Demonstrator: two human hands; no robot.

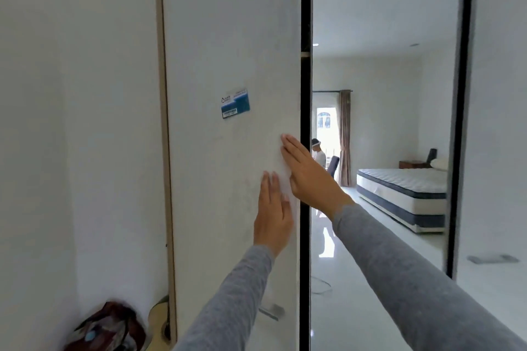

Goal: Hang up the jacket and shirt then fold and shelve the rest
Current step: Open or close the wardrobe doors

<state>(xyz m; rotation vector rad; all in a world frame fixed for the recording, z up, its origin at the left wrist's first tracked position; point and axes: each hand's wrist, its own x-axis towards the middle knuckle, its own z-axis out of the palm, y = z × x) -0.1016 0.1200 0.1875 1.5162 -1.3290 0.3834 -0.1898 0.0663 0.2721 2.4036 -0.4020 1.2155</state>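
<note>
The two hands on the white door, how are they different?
The right hand is higher, by the right edge of the tall white door, fingers slanting up-left. The left hand is lower, fingers pointing straight up. Both lie flat on the door with straight fingers and grey sleeves.

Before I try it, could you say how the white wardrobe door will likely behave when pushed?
The white door looks stiff and tall, so it probably moves whole without flexing. Its smooth face offers little grip, so the flat left hand and right hand may slip.
</note>
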